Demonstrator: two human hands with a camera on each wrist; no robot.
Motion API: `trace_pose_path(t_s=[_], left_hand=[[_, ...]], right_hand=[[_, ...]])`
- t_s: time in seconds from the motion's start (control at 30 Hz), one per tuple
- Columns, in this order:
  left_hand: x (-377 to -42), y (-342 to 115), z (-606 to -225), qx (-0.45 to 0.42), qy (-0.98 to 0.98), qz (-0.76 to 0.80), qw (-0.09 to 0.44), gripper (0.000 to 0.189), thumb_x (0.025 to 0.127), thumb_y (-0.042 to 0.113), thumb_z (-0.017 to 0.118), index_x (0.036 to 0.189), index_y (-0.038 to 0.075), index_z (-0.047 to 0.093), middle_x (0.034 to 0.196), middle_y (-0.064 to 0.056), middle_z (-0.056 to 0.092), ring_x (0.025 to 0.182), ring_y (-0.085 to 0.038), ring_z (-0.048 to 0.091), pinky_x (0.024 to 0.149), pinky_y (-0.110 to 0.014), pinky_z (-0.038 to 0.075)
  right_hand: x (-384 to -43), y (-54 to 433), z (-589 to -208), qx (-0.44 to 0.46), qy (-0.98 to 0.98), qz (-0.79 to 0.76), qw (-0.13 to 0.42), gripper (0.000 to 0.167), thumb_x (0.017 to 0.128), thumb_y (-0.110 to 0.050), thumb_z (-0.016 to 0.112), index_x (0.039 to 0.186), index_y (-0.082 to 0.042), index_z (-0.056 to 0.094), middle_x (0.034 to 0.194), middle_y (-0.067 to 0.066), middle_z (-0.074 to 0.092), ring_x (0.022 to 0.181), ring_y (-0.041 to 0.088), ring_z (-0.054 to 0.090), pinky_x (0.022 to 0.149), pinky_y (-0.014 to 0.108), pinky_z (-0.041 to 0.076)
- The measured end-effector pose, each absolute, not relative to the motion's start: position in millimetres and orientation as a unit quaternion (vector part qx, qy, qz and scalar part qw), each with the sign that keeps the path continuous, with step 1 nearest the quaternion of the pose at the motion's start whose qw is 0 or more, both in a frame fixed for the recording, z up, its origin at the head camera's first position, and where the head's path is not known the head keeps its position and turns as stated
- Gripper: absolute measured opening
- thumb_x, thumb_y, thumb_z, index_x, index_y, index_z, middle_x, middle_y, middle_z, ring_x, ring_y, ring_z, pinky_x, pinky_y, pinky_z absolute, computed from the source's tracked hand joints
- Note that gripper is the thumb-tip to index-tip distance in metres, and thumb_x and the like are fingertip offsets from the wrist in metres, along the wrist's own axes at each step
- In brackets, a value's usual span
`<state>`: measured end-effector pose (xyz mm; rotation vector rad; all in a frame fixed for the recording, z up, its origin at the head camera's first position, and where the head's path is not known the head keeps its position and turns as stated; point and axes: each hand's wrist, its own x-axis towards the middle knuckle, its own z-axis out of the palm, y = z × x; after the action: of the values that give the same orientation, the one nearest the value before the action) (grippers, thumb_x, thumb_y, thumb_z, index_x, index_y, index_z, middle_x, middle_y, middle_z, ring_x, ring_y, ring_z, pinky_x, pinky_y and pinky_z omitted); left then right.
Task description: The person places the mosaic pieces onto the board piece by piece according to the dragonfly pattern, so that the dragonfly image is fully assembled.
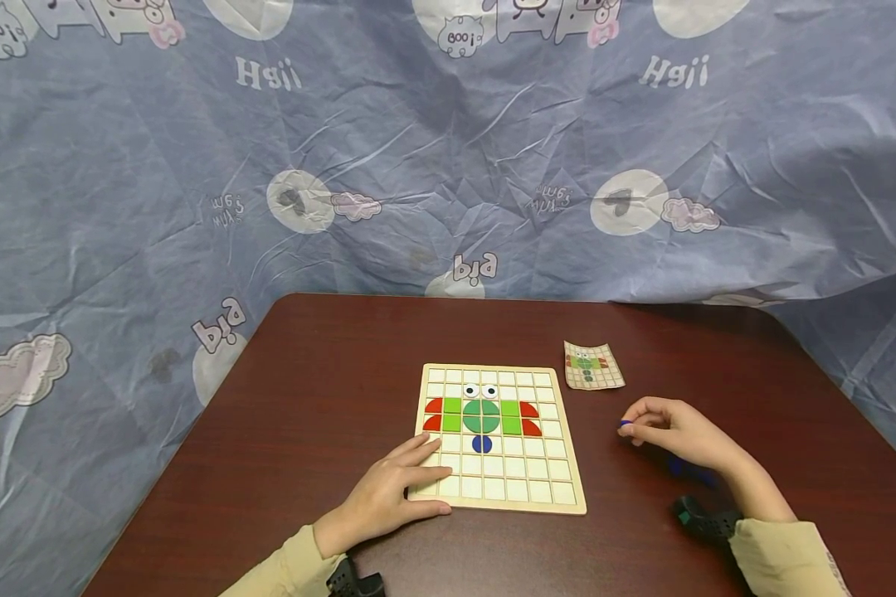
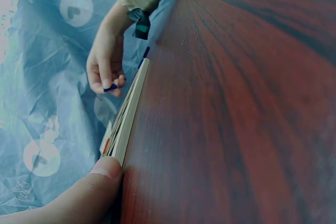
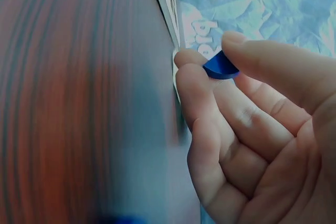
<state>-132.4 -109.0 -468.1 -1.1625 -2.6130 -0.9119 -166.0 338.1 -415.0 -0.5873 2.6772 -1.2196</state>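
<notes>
A square wooden grid board [image 1: 518,490] lies on the table. Red [image 1: 434,406], green [image 1: 510,417] and blue [image 1: 481,444] pieces are set in its squares, with two eye pieces [image 1: 480,390] above. My left hand [image 1: 392,489] rests spread over the board's near left corner, thumb [image 2: 107,167] at its edge. To the right of the board, my right hand [image 1: 675,427] is raised above the table. It pinches a blue quarter-circle piece [image 3: 221,66] between thumb and fingertips.
A patterned card [image 1: 594,367] lies beyond the board's right side, showing a similar coloured figure. More blue pieces [image 1: 690,470] are on the table beneath my right hand, partly hidden. A blue printed cloth [image 1: 448,166] hangs behind the table.
</notes>
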Motion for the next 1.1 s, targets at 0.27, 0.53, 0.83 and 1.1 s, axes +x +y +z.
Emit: trace_pose_path(t_s=[0.27, 0.53, 0.83, 1.1], left_hand=[[-132, -109, -467, -0.382, -0.870, -0.306, 0.066, 0.048, 0.081, 0.051, 0.067, 0.118, 0.021, 0.068, 0.140, -0.010, 0.046, 0.135, -0.026, 0.032, 0.102, -0.046, 0.038], [-132, -110, -468, -0.382, -0.870, -0.305, 0.068, 0.048, 0.082, 0.052, 0.066, 0.118, 0.021, 0.068, 0.140, -0.009, 0.046, 0.136, -0.026, 0.032, 0.102, -0.046, 0.038], [-132, -110, -468, -0.385, -0.868, -0.304, 0.072, 0.047, 0.082, 0.051, 0.067, 0.118, 0.021, 0.068, 0.140, -0.009, 0.047, 0.135, -0.027, 0.033, 0.101, -0.046, 0.039], [-132, -110, -468, -0.385, -0.870, -0.302, 0.069, 0.048, 0.082, 0.052, 0.066, 0.118, 0.021, 0.068, 0.141, -0.009, 0.046, 0.136, -0.027, 0.032, 0.102, -0.046, 0.038]], right_hand=[[-173, 317, -411, -0.232, 0.876, -0.416, 0.075, 0.017, 0.094, -0.018, 0.060, 0.102, -0.003, 0.059, 0.083, 0.006, 0.070, 0.075, 0.022, 0.065, 0.069, 0.029, 0.052], [-178, 289, -408, -0.243, 0.884, -0.396, 0.056, 0.021, 0.090, -0.024, 0.066, 0.103, -0.009, 0.070, 0.081, 0.003, 0.067, 0.069, 0.014, 0.060, 0.059, 0.025, 0.049], [-187, 264, -410, -0.289, 0.873, -0.389, 0.057, 0.021, 0.087, -0.024, 0.069, 0.104, -0.012, 0.073, 0.096, -0.003, 0.069, 0.084, 0.007, 0.060, 0.071, 0.023, 0.050], [-190, 240, -411, -0.327, 0.857, -0.394, 0.065, 0.021, 0.086, -0.021, 0.070, 0.104, -0.010, 0.073, 0.097, -0.004, 0.068, 0.083, 0.007, 0.058, 0.070, 0.024, 0.049]])
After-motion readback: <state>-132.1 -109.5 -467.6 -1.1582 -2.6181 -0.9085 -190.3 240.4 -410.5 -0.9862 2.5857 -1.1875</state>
